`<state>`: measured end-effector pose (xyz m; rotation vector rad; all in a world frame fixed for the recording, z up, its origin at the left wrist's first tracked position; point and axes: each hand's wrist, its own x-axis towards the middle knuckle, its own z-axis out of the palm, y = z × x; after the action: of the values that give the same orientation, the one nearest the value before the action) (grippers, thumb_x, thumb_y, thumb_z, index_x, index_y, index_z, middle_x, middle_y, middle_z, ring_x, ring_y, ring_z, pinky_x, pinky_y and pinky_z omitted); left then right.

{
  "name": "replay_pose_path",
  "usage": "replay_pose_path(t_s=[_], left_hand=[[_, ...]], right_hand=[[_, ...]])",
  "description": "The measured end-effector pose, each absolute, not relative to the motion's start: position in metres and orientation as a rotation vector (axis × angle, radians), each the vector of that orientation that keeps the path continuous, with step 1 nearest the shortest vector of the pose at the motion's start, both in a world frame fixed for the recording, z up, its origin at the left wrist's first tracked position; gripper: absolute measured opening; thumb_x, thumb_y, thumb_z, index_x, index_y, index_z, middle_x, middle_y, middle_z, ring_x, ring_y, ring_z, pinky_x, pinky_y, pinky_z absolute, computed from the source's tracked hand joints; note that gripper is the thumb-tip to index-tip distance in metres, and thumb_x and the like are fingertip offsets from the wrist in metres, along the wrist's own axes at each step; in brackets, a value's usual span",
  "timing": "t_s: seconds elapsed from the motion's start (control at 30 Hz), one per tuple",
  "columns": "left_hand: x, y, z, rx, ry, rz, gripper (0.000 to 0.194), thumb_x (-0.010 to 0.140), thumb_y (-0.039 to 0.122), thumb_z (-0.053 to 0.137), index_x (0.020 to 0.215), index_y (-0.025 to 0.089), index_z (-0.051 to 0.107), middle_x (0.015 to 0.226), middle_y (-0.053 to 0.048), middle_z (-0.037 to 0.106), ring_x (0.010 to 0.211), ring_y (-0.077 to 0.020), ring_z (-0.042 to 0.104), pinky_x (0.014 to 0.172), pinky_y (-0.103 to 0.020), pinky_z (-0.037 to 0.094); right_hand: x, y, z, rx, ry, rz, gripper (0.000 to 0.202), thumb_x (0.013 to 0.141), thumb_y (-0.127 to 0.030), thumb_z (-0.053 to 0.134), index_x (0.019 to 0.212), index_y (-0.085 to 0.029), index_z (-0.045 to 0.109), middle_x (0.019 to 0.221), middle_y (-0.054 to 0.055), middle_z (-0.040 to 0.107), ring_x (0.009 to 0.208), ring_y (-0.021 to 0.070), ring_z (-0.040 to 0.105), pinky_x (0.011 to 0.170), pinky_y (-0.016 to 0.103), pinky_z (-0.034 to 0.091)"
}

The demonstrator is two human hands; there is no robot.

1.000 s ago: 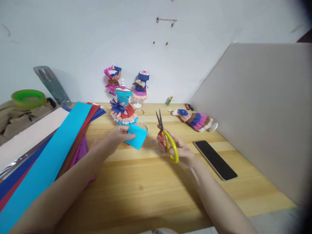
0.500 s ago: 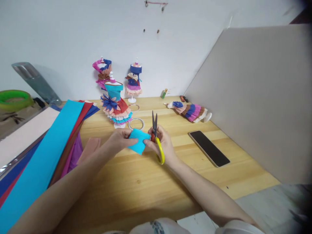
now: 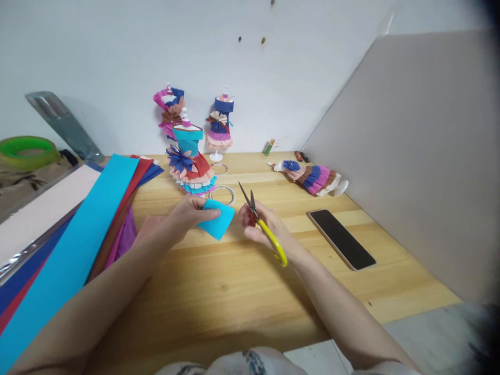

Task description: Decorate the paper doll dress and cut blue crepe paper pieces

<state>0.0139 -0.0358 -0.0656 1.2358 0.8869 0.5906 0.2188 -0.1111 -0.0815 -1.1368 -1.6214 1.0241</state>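
Observation:
Pinched between the thumb and fingers of my left hand point(image 3: 189, 213) is a small turquoise paper piece point(image 3: 219, 221), held above the table. To its right, my right hand point(image 3: 265, 226) holds a pair of scissors point(image 3: 273, 239) with yellow and red handles. The scissor blades are parted and point up and away, apart from the paper. Just beyond my hands stands a mini dress form point(image 3: 188, 148) in a turquoise, red and ruffled paper dress. A ring of tape point(image 3: 233, 197) lies at its base.
Long coloured paper strips point(image 3: 97, 208) cover the left side, by a green tape roll point(image 3: 27, 151). Two dressed forms stand at the back; another dress form point(image 3: 312, 178) lies on its side. A phone point(image 3: 341, 239) lies at right, near a grey partition point(image 3: 410, 156).
My right hand has let go of the paper's edge and moved right with the scissors, whose blades have spread wider. The paper stays in my left hand. The view has shifted slightly.

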Motion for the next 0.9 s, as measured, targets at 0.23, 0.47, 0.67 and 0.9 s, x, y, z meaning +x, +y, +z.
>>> replay_pose_path(t_s=[0.23,0.47,0.67,0.9], left_hand=[[0.003,-0.027,-0.062,1.337,0.877,0.618,0.028,0.058,0.033,0.080,0.075,0.012,0.075,0.064,-0.003,0.070,0.057,-0.0140,0.061,0.057,-0.027,0.050],[0.003,-0.028,-0.062,1.406,0.859,0.614,0.021,0.059,0.030,0.077,0.070,0.013,0.075,0.062,-0.002,0.068,0.054,-0.0110,0.057,0.054,-0.023,0.047],[0.006,-0.030,-0.064,1.431,0.866,0.604,0.018,0.058,0.029,0.076,0.065,0.012,0.073,0.054,0.001,0.061,0.049,-0.0079,0.050,0.050,-0.022,0.040],[0.006,-0.031,-0.060,1.436,0.871,0.588,0.020,0.058,0.030,0.075,0.064,0.012,0.073,0.055,0.000,0.062,0.050,-0.0090,0.051,0.052,-0.023,0.041]], right_hand=[[0.232,-0.113,-0.075,-1.454,-2.105,0.719,0.058,0.079,-0.060,0.060,0.116,-0.015,0.061,0.079,0.004,0.050,0.075,0.0195,0.047,0.069,0.032,0.037],[0.223,-0.115,-0.075,-1.505,-2.109,0.658,0.063,0.076,-0.059,0.066,0.121,-0.015,0.062,0.077,0.002,0.047,0.070,0.0170,0.045,0.064,0.029,0.034],[0.221,-0.117,-0.073,-1.537,-2.089,0.654,0.058,0.075,-0.064,0.064,0.108,-0.016,0.067,0.071,-0.001,0.043,0.064,0.0146,0.042,0.060,0.027,0.031],[0.221,-0.116,-0.076,-1.552,-2.049,0.649,0.062,0.073,-0.065,0.065,0.112,-0.017,0.069,0.068,-0.002,0.044,0.061,0.0134,0.042,0.058,0.026,0.030]])
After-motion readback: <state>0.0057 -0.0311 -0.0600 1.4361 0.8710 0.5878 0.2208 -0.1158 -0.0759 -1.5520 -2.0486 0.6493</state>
